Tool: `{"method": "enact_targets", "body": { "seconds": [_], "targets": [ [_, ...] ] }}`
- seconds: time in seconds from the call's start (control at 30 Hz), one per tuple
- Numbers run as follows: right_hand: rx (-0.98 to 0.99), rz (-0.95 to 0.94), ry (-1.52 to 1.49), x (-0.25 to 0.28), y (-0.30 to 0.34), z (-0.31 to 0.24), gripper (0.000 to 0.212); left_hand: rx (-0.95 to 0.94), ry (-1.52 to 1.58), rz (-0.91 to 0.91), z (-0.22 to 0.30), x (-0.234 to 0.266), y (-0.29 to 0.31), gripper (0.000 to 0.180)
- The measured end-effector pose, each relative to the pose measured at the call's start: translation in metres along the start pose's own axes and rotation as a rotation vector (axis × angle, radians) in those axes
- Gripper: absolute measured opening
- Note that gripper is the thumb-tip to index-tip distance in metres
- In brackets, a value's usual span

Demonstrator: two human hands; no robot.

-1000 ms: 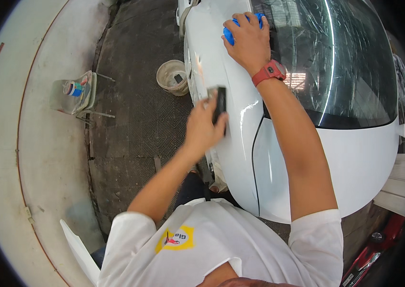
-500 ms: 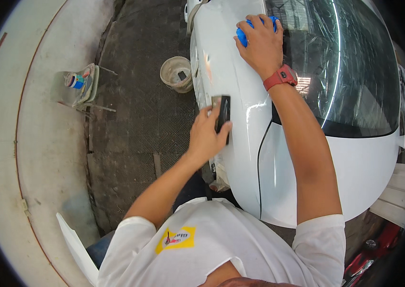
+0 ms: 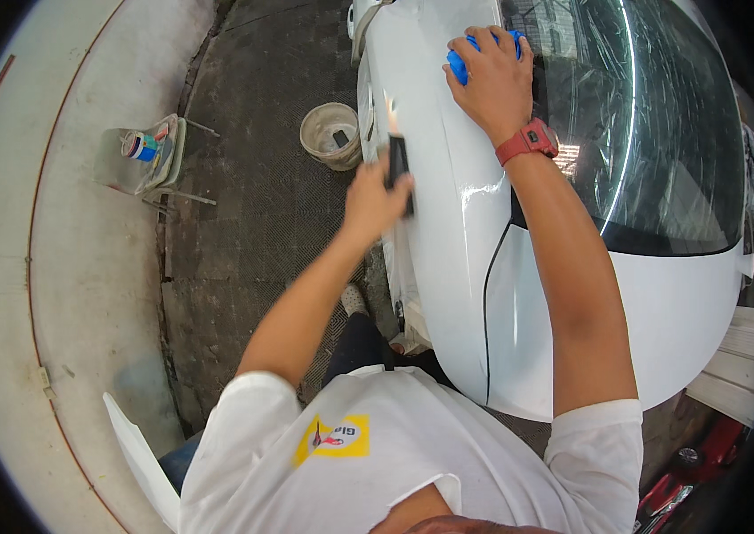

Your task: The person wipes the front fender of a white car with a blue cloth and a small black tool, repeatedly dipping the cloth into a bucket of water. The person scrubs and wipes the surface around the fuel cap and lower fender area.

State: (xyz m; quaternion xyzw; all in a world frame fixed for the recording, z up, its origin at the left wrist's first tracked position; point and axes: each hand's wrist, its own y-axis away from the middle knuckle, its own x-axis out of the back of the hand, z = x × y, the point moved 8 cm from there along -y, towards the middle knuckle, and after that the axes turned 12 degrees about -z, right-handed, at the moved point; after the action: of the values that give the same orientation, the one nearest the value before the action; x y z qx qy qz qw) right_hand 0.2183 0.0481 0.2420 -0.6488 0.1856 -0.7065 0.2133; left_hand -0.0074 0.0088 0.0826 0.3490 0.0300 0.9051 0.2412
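Note:
My left hand (image 3: 370, 206), smeared by motion, grips a black sanding block (image 3: 399, 169) against the side of a white car (image 3: 452, 294). Its long side runs along the curved panel, below a small dull patch in the paint. Further up, my right hand (image 3: 494, 89) rests on the bodywork beside the glass, fingers curled over a crumpled bright blue thing (image 3: 458, 68). Most of it lies hidden under the palm; it looks like a cloth or soft sponge. A red watch (image 3: 528, 142) is on my right wrist.
On the dark matted floor left of the car stands a dirty white bucket (image 3: 330, 158) with a black block inside. A chair (image 3: 168, 169) holding a paint can (image 3: 138, 146) stands near the pale wall (image 3: 83, 267). Dark car glass (image 3: 635, 160) lies on the right.
My left hand has slid the sanding block up along the panel, away from me, and slightly left. My right hand has shifted only a little to the right with the blue thing.

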Motion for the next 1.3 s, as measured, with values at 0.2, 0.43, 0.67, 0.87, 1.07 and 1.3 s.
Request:
{"method": "enact_targets", "body": {
  "seconds": [0.2,0.43,0.67,0.87,1.07,1.3],
  "targets": [
    [-0.009,0.009,-0.018,-0.002,-0.003,0.006,0.03,-0.136,-0.105,0.008,0.018,-0.013,0.002,0.078],
    [0.135,-0.025,-0.057,0.001,-0.007,-0.004,0.026,-0.69,-0.28,-0.327,0.009,-0.046,0.148,0.076],
    [0.268,-0.413,0.002,0.003,0.042,-0.077,0.034,0.236,-0.165,-0.17,-0.361,0.031,0.198,0.074],
    [0.134,-0.552,-0.035,-0.015,0.108,-0.134,0.026,1.168,0.404,0.285,-0.685,0.149,0.443,0.083],
    [0.019,-0.419,0.234,-0.093,-0.015,-0.143,0.023,1.465,0.445,0.181,-0.683,0.241,0.487,0.087],
    [-0.032,-0.486,0.144,-0.227,-0.122,-0.174,0.04,0.919,0.481,0.235,-0.722,0.306,0.291,0.078]
  ]
}}
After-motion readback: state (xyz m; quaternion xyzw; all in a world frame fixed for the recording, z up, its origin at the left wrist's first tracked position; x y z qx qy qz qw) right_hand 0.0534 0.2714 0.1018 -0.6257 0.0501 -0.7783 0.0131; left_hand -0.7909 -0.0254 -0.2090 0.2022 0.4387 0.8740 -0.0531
